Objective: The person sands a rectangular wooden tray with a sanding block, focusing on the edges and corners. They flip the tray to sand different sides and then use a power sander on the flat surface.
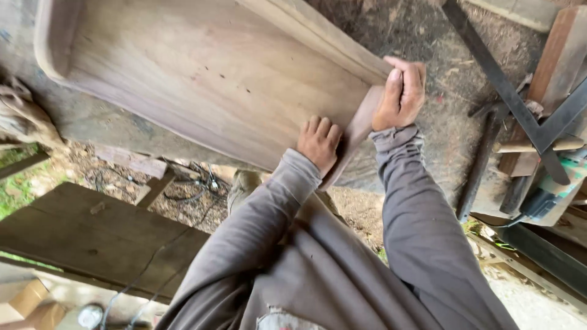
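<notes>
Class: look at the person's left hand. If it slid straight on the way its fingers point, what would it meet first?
The left hand already rests on the wooden tray; going on, it would probably just cross the bare inner face.

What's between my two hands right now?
In the head view, the raised end rim of the wooden tray lies between them: the left hand presses the tray's inner face, and the right hand holds the corner.

Left hand (319, 142) lies flat on the wooden tray (202, 73); right hand (400, 95) clasps its raised rim (near corner).
</notes>
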